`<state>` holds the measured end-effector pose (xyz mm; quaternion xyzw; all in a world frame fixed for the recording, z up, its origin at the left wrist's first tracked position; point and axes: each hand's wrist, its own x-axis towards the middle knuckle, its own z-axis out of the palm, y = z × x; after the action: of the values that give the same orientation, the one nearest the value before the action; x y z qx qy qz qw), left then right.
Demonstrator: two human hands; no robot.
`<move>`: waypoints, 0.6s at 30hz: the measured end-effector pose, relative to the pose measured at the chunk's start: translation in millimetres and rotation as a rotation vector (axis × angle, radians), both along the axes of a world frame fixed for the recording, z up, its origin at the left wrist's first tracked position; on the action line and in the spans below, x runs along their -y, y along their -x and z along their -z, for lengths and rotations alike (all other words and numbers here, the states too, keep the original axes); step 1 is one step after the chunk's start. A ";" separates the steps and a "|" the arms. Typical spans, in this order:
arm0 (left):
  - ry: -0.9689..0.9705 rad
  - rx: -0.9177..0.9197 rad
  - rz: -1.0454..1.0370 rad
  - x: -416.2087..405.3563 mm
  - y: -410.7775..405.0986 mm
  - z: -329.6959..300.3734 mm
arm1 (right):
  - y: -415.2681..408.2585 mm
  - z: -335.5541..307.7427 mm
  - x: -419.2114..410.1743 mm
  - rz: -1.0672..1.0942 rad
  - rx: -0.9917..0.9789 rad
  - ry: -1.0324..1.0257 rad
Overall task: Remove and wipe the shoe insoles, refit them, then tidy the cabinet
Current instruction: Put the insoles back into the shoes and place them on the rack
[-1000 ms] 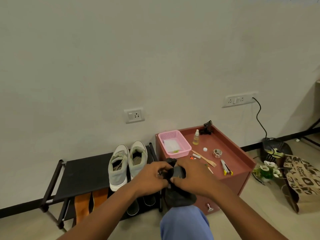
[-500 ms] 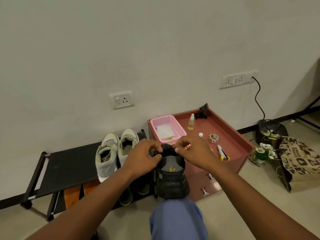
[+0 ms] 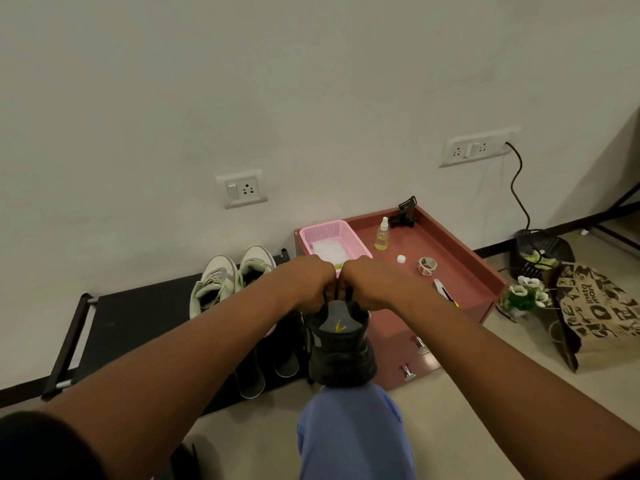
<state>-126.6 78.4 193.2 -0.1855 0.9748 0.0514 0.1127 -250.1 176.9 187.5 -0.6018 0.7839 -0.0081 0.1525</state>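
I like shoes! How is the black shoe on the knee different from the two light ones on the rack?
The black shoe is dark with a small yellow mark; the light shoes are pale grey-green and white. The black shoe rests on the person's knee, gripped at its opening by the left hand and right hand; the light shoes sit untouched, side by side on the rack. All are sneakers.

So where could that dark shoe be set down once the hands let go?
The left stretch of the black rack top, beside the grey sneakers, is bare. The red cabinet top is crowded in the middle with the bottle, cap and tape roll; its right edge strip is bare.
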 end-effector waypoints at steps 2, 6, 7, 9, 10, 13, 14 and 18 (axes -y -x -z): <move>0.063 0.000 -0.001 -6.4 5.1 -0.9 | -3.1 -0.9 2.1 0.019 -0.032 -0.026; 0.102 -0.008 0.005 -7.8 5.0 7.1 | -8.3 -1.2 1.0 0.039 -0.089 -0.039; 0.100 -0.027 0.006 -7.1 3.7 9.9 | -9.3 -1.3 1.0 0.039 -0.099 -0.034; 0.085 -0.065 0.009 -5.3 -0.6 17.3 | -9.9 0.2 0.5 0.043 -0.104 -0.016; 0.083 -0.084 0.012 -4.5 -3.5 20.4 | -10.3 0.9 0.4 0.047 -0.104 0.002; 0.081 -0.200 0.032 -2.3 -14.5 25.6 | -12.6 4.4 -1.5 0.043 -0.115 0.082; 0.076 -0.251 0.043 -2.3 -17.7 26.1 | -12.9 6.2 -2.0 0.033 -0.125 0.121; 0.142 -0.385 0.084 -2.7 -24.4 30.5 | -12.6 13.1 -5.2 0.013 -0.142 0.269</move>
<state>-102.2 81.1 162.7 -0.1388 0.9864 0.0124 -0.0871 -237.6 182.1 174.4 -0.6106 0.7886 -0.0714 0.0144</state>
